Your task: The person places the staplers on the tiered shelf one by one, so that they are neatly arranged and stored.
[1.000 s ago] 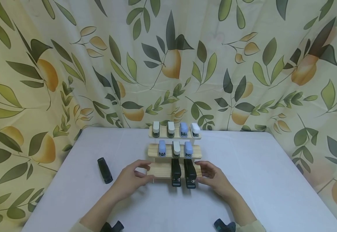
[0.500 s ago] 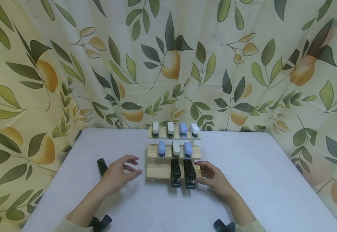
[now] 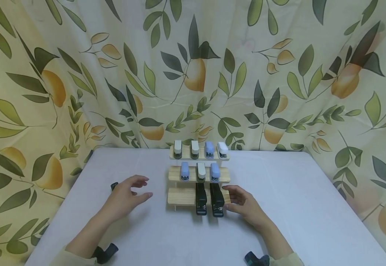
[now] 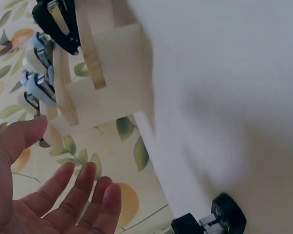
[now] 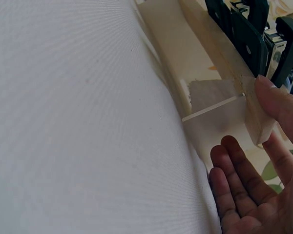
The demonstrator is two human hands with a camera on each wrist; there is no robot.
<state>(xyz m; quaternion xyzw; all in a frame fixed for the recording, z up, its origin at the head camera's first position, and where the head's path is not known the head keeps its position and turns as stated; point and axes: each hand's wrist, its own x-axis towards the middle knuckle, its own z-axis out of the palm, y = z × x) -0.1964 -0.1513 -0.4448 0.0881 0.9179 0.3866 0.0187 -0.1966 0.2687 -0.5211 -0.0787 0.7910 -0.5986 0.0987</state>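
Note:
A three-tier wooden display rack (image 3: 181,196) with clear side panels stands mid-table. Two black staplers, one on the left (image 3: 201,199) and one on the right (image 3: 217,200), lie on its lowest board. My right hand (image 3: 246,207) holds that board's right end, the thumb on the front edge and the index finger behind; its other fingers are curled below in the right wrist view. Left of the rack, apart from it, my left hand (image 3: 123,197) hangs with fingers spread and holds nothing. A black stapler (image 4: 210,217) lies on the table near it, mostly hidden in the head view.
Small blue and pale staplers fill the middle board (image 3: 193,177), and several more sit on the top board (image 3: 199,157). White cloth covers the table (image 3: 279,177). A leaf-and-fruit curtain (image 3: 193,74) hangs behind and along the sides.
My left hand has let go of the rack's left end and moved left, over the loose black stapler. The right hand has stayed at the rack's right end.

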